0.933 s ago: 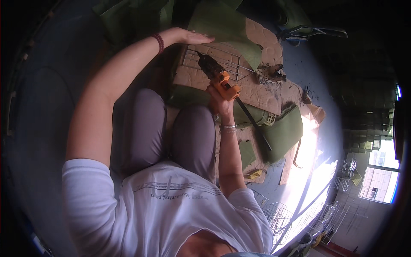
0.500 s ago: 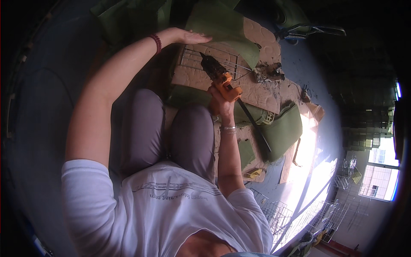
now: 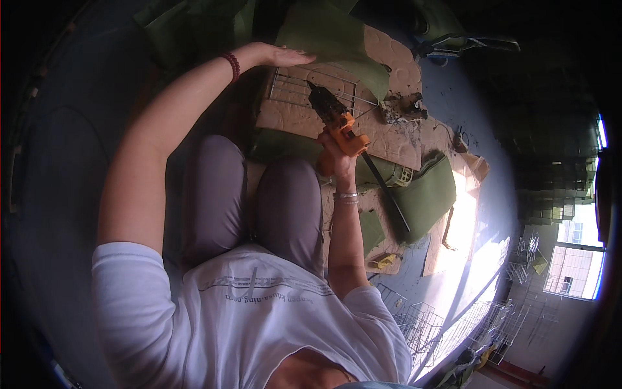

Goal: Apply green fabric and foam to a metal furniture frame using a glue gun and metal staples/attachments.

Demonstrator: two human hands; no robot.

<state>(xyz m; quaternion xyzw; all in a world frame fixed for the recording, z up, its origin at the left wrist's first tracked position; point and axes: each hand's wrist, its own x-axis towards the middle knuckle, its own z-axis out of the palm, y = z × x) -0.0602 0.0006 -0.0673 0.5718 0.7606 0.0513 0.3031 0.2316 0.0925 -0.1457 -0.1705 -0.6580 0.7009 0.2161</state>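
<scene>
My right hand (image 3: 335,152) grips an orange and black power drill (image 3: 332,111), its tip pointing down at a wire grid rack (image 3: 304,87). The rack lies on a tan cardboard sheet (image 3: 389,139). My left hand (image 3: 275,55) rests flat, fingers together, on the green fabric (image 3: 324,39) at the rack's far edge. A dark red bead bracelet sits on my left wrist and a thin silver bangle on my right. My knees in grey trousers are just below the cardboard.
Green fabric pieces (image 3: 424,194) lie right of the cardboard, crossed by a black rod (image 3: 385,191). A small heap of dark debris (image 3: 402,107) sits on the cardboard. Several white wire racks (image 3: 421,324) are stacked at lower right near bright sunlit floor.
The drill and my right hand have shifted slightly, staying over the wire rack. My left hand stays pressed on the green fabric.
</scene>
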